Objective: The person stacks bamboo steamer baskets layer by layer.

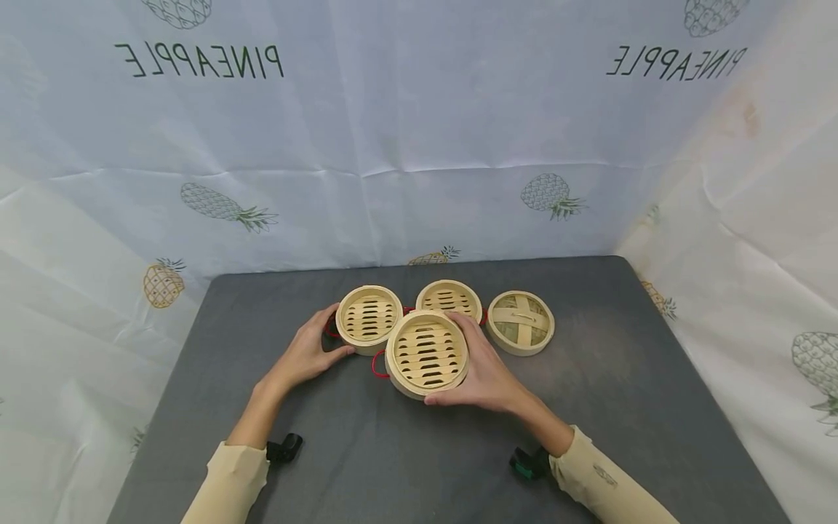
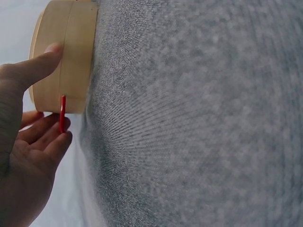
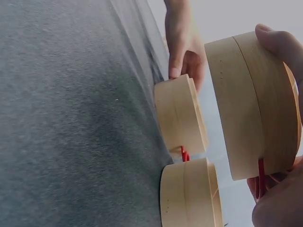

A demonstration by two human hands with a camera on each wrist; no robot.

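While the right hand (image 1: 481,375) is gripping a raised steamer (image 1: 428,354) over the middle of the desk (image 1: 628,407), thumb and fingers spread wide around its rim, the left hand (image 1: 313,346) is holding a second steamer (image 1: 369,318) resting toward the back edge. A third steamer (image 1: 448,297) is sitting nearer that edge, with a domed lid (image 1: 521,322) lying to its right. Gray cloth is stretching toward both side edges. Beyond the back edge, a curtain (image 1: 406,116) is showing "PINEAPPLE" mirror-reversed, twice.
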